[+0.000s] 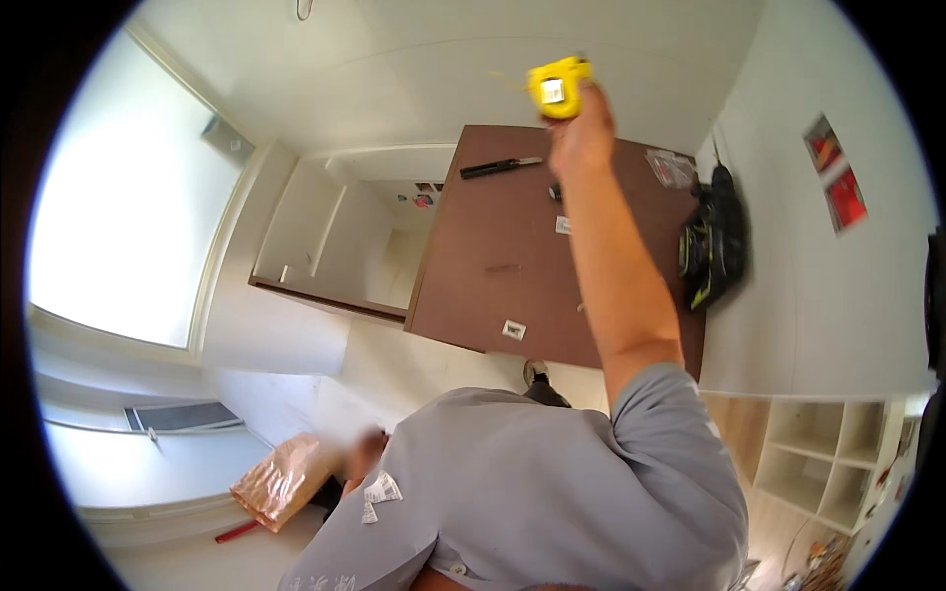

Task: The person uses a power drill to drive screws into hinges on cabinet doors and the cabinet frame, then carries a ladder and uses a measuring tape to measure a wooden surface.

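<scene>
My right hand (583, 138) is stretched far out over the brown panel top (463, 295), its fingers wrapped round a yellow tape measure (559, 87) held up before the pale wall. Low on the left, my left hand (367, 453) is blurred beside a crumpled brown paper bag (286, 481); its fingers cannot be made out. Below the tape measure, a black-handled knife-like tool (498, 167) lies near the far left corner of the top. A small dark object (555, 192) sits partly behind my right forearm.
A black and green cordless drill (717, 241) lies along the right edge, near a clear plastic packet (672, 168). An open white cabinet (340, 231) adjoins the brown top on the left. White cubby shelves (818, 453) stand lower right; a red bar (236, 532) lies lower left.
</scene>
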{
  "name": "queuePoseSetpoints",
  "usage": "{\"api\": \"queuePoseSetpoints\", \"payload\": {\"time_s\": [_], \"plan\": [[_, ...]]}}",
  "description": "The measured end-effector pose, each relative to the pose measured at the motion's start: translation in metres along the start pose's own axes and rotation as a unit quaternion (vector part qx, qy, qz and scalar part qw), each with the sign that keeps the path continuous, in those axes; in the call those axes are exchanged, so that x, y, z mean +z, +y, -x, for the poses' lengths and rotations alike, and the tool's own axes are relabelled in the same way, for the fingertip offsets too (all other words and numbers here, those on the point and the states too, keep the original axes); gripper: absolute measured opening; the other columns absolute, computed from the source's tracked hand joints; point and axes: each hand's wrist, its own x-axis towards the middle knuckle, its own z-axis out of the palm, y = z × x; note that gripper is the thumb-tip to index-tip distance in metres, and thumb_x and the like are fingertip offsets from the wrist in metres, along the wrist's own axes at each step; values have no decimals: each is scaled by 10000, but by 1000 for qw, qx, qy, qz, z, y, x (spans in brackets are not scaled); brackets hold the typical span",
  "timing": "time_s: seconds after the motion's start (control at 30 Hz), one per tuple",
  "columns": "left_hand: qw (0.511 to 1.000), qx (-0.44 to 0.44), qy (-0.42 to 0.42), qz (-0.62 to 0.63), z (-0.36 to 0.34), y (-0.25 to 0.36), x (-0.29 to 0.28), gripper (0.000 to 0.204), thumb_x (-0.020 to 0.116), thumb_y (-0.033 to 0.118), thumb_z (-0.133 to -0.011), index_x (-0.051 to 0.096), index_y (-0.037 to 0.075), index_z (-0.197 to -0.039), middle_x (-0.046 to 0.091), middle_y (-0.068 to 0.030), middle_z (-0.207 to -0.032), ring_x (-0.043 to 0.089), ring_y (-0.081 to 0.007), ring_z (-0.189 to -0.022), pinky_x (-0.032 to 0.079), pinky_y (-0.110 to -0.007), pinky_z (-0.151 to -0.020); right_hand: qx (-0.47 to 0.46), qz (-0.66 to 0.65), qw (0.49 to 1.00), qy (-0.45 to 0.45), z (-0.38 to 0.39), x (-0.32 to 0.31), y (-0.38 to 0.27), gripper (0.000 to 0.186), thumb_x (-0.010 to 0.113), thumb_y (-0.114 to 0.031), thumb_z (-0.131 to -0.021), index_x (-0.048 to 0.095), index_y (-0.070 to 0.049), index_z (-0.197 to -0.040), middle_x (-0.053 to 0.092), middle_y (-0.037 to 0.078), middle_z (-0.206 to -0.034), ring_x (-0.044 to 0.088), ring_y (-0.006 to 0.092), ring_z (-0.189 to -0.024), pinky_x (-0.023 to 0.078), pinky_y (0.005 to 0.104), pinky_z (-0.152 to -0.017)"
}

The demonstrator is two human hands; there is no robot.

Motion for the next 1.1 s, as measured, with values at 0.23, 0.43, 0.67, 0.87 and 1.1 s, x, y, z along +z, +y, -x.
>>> {"api": "queuePoseSetpoints", "payload": {"time_s": [0.23,0.43,0.67,0.87,1.1], "plan": [[944,175,220,172,-60,260,-104,567,745,18,-825,540,23,-1354,550,-186,-1365,592,-306,-1206,515,-380,-967,360,35,923,-129,348,-39,24,381,470,-241,-1050,485,-54,-1382,607,117,-1274,625,269,-1175,569,459,-948],[963,211,-11,170,1,317,-52,1070,912,256,-719,274,-5,-1537,381,-254,-1517,422,-406,-1379,404,-448,-1129,414,160,879,-173,511,-98,16,439,531,-265,-1036,498,-41,-1412,627,101,-1222,629,191,-1065,503,331,-949],[933,227,-137,244,19,326,-12,913,863,192,-720,380,10,-1472,462,-240,-1451,504,-379,-1311,442,-414,-1081,324,467,788,-238,542,-124,-53,376,642,-214,-969,595,-11,-1281,677,74,-1098,640,172,-969,511,315,-867],[899,232,-234,288,30,362,13,732,820,168,-711,508,14,-1355,643,-186,-1203,621,-330,-1143,504,-403,-978,305,419,851,-89,572,-179,-62,278,769,-134,-874,650,-8,-1091,666,53,-958,628,152,-843,518,288,-780],[912,137,-344,177,-12,411,76,439,767,240,-851,620,47,-1217,675,-72,-999,635,-165,-909,515,-327,-826,185,169,964,91,531,-234,-181,198,763,21,-838,597,-64,-903,607,9,-828,550,107,-717,432,260,-646]]}}
